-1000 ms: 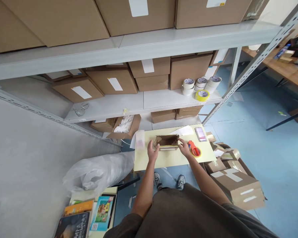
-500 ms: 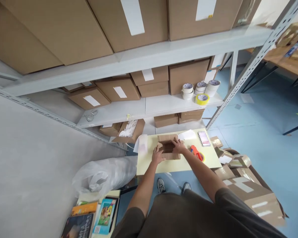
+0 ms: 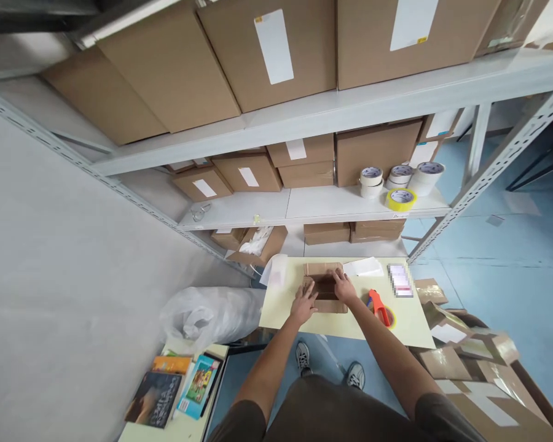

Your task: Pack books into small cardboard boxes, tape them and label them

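Note:
A small cardboard box [image 3: 325,305] stands on the pale yellow tabletop with its top open and a dark inside showing. My left hand [image 3: 303,305] lies over its left side, fingers spread on the cardboard. On the opposite side, my right hand [image 3: 345,287] rests with fingers stretched over the right edge; its thumb is partly hidden. To the right of the box lie an orange tape dispenser [image 3: 378,307] and a roll of yellow tape [image 3: 391,317]. White paper sheets [image 3: 364,267] are behind my right hand.
Shelving [image 3: 313,110] with cardboard boxes rises behind the table [image 3: 410,328]. Tape rolls [image 3: 400,197] sit on its middle shelf. Flattened and opened cartons [image 3: 479,362] pile up at right. A plastic-wrapped roll [image 3: 221,313] and books [image 3: 154,399] are at left.
The view has shifted, so the table appears lower and farther right. My left hand has moved from gripping the box's left side to lying spread over it. My right hand stays at the right edge.

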The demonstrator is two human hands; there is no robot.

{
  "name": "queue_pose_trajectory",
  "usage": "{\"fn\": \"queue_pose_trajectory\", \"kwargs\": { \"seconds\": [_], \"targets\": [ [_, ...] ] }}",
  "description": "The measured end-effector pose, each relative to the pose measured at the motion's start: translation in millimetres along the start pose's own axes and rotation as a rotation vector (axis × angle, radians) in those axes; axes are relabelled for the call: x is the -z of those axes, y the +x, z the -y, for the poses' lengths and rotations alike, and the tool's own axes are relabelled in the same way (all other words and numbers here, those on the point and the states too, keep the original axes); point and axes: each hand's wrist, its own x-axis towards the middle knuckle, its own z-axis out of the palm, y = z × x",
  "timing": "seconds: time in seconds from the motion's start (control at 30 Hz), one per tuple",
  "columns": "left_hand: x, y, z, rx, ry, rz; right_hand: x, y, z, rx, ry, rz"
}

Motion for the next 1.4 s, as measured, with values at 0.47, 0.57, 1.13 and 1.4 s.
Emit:
{"fn": "queue_pose_trajectory", "kwargs": {
  "seconds": [0.47, 0.57, 1.13, 1.4],
  "targets": [
    [19.9, 18, 21, 0.234, -0.374, 0.057, -3, -18, -29, -0.011, -0.154, 0.107],
    [5.5, 19, 25, 0.228, -0.528, 0.015, -12, -14, -23, -0.108, -0.117, 0.085],
    [-11.9, 21, 133, 0.249, -0.980, -0.217, -57, 73, 155, -0.099, 0.257, -0.131],
    [-13.9, 48, 250, 0.483, -1.140, -0.250, -145, 155, 207, -0.165, 0.297, 0.169]
  ]
}}
